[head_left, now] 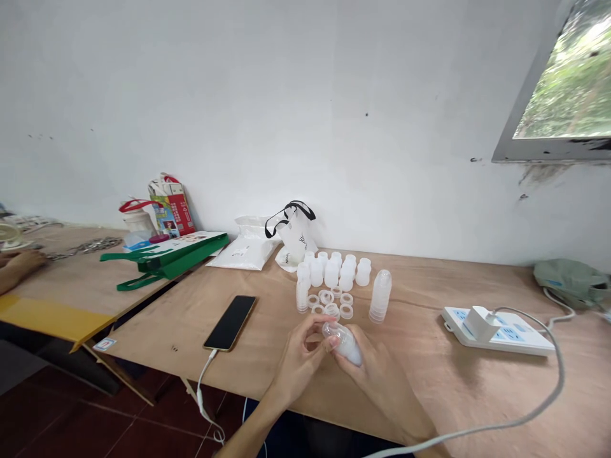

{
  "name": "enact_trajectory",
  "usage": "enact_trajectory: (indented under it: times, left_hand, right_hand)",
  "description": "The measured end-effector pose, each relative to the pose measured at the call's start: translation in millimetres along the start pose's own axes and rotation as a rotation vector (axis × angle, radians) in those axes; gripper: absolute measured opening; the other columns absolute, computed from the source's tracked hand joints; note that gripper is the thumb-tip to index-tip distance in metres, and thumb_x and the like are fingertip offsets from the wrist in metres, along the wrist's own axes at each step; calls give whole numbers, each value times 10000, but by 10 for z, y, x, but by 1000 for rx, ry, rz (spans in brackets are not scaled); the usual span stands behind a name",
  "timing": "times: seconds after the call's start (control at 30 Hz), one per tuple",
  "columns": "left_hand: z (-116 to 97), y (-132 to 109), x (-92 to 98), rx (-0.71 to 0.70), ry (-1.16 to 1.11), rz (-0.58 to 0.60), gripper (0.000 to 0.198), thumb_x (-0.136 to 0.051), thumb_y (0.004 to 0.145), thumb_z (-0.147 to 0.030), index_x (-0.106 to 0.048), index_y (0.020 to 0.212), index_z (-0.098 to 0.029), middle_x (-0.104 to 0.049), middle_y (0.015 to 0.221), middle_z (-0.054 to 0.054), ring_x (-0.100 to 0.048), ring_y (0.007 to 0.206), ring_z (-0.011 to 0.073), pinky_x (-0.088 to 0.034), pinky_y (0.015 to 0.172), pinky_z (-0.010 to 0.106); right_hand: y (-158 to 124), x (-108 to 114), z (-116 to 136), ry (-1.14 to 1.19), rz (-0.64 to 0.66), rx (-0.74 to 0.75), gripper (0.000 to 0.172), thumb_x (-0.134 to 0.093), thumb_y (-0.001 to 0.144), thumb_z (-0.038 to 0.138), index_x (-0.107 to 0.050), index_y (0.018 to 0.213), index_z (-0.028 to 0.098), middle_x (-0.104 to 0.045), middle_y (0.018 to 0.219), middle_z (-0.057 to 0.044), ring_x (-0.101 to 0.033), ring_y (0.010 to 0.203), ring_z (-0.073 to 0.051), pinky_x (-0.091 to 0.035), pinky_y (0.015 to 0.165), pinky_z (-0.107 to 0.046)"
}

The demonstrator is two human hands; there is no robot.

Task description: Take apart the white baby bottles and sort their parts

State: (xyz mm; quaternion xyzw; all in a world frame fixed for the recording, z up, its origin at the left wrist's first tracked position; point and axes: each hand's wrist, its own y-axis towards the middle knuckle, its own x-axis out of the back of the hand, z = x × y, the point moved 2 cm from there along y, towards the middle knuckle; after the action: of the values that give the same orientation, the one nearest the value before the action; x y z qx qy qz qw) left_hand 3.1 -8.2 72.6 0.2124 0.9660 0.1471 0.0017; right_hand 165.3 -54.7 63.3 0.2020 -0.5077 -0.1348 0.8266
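Above the front edge of the table, my two hands hold a small milky plastic bottle with a clear domed cover (342, 338), tilted over. My right hand (375, 366) wraps its body. My left hand (304, 353) is closed at the clear end, its thumb pressed on the cover. Just beyond my fingers lie several white plastic rings (346, 299), some of them stacked. Behind these stand rows of milky bottles (331, 273). To the right rises a leaning stack of nested clear domed covers (380, 296).
A phone (231, 322) with a white cable lies left. At right are a power strip (518, 340), its grey cable looping to the front, and a green cap (570, 280). White bags (248, 245) and a green bag (179, 257) stand behind. Another person's hand (21, 264) rests far left.
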Motion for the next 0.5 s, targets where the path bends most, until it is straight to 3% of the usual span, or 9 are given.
enact_trajectory:
  times: [0.23,0.37,0.5]
  left_hand:
    - [-30,-76,-66,16,-1,-83,372,-656,936,-518,-635,1173,-233,-660,1134,74,-630,1045,229,-542,839,297]
    - [-21,-98,-93,46,-8,-88,393,-635,945,-539,-591,1183,-229,-653,1097,65,-623,1032,227,-529,866,307]
    - [-46,-111,-63,110,1,-40,403,-552,982,-575,-508,1226,-257,-609,1234,67,-628,1050,220,-515,906,322]
  right_hand:
    - [-44,-44,26,-117,-63,45,462,-351,1038,622,-620,962,254,-751,777,-26,-725,606,-225,-400,497,-275]
    - [-45,-64,35,-137,-47,67,380,-378,1053,561,-592,986,255,-749,811,-35,-741,697,-232,-409,542,-279]
    - [-51,-92,46,-145,-14,38,310,-428,1045,524,-595,1037,263,-761,853,-42,-745,733,-250,-419,576,-297]
